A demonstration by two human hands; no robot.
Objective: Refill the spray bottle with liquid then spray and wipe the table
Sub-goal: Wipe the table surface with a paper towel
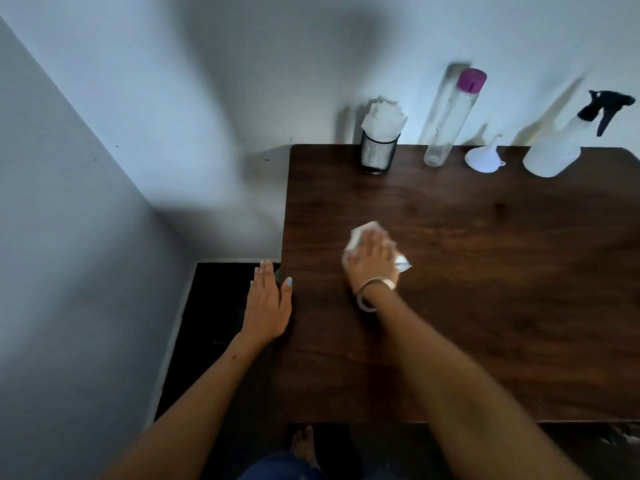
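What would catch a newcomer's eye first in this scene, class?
The right hand pressing a crumpled white tissue on the dark wooden table. Along the far edge stand a mesh tissue holder, a purple-capped bottle, a funnel and a spray bottle.

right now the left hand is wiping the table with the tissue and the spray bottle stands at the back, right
Not quite: in the head view the right hand presses the tissue on the table. The left hand rests at the table's edge. The spray bottle does stand at the back.

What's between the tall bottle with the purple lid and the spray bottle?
A small white funnel sits between the tall bottle and spray bottle, in the head view.
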